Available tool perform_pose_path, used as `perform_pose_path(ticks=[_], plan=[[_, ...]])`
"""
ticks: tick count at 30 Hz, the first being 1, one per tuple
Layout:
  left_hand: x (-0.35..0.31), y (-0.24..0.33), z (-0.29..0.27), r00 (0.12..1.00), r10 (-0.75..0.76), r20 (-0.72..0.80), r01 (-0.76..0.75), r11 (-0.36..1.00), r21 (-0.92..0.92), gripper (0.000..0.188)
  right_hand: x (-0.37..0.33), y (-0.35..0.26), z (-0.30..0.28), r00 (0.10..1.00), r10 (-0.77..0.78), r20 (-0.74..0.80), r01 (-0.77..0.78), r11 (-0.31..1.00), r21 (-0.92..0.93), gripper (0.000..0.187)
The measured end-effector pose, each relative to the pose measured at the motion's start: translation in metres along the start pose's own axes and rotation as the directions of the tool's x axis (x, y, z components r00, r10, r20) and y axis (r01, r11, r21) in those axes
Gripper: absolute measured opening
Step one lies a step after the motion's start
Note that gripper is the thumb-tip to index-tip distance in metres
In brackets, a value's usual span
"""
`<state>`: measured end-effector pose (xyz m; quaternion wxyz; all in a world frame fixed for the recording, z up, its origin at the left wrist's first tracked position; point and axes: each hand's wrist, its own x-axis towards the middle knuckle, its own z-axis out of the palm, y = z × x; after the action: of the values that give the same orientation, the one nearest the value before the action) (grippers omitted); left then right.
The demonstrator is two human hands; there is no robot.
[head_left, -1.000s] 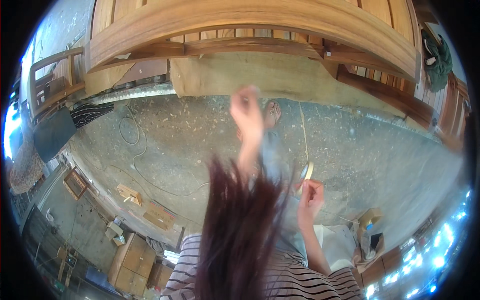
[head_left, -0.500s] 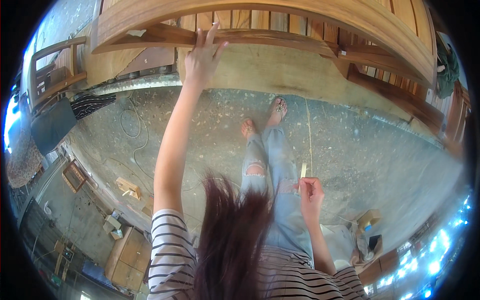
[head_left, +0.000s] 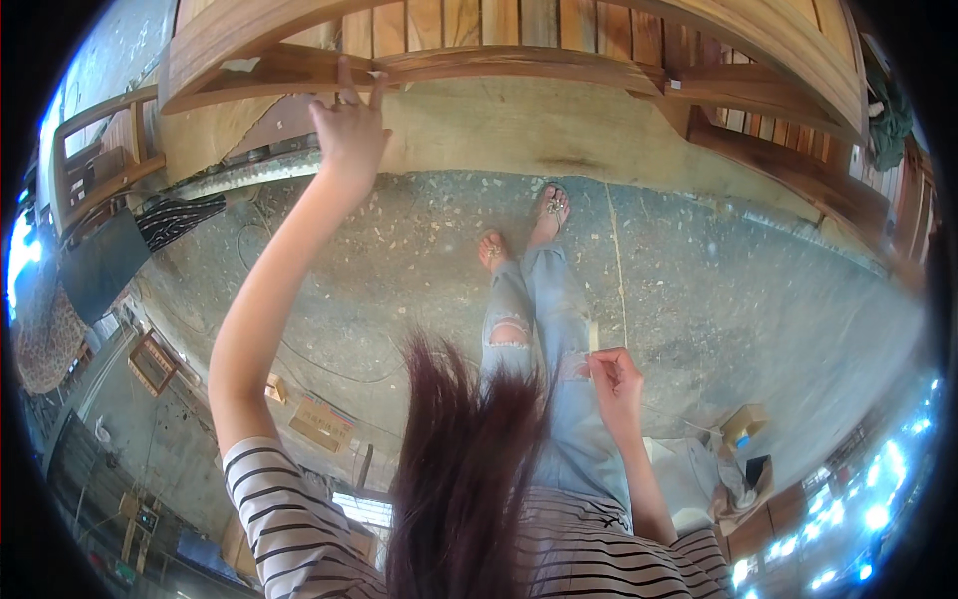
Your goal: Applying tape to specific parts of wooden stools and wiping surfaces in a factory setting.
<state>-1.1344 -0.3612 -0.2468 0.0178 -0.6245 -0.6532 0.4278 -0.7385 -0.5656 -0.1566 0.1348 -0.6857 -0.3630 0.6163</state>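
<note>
A large brown wooden piece of furniture with slats (head_left: 461, 25) and a curved rail (head_left: 519, 66) stands across the far side. My left hand (head_left: 351, 135) reaches to the joint at the left of that rail, its fingers spread and holding nothing. The fingertips are at the wood, but whether they press on it I cannot tell. Over my right thigh, my right hand (head_left: 617, 384) pinches a thin, pale yellow strip (head_left: 594, 336) that sticks up from the fingers. What the strip is made of does not show.
A pale board (head_left: 519, 130) lies beneath the furniture. The grey floor (head_left: 718, 299) is speckled with chips, and a cord (head_left: 618, 260) runs along it. A small wooden frame (head_left: 153, 362) and a cardboard box (head_left: 321, 423) sit at left; another small box (head_left: 743, 424) is at right.
My left hand has moved left and slightly toward me along the rail, its elbow swinging outward. My right hand still pinches the strip and has shifted slightly left.
</note>
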Motion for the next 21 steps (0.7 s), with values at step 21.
perform_pose_path(ticks=[21], plan=[[0.034,0.288,-0.153,0.861,-0.122,-0.493,-0.507,-0.263,-0.821,0.086,-0.008,0.008,-0.025,0.994,0.088,-0.06,-0.092,0.994,-0.065,0.002]])
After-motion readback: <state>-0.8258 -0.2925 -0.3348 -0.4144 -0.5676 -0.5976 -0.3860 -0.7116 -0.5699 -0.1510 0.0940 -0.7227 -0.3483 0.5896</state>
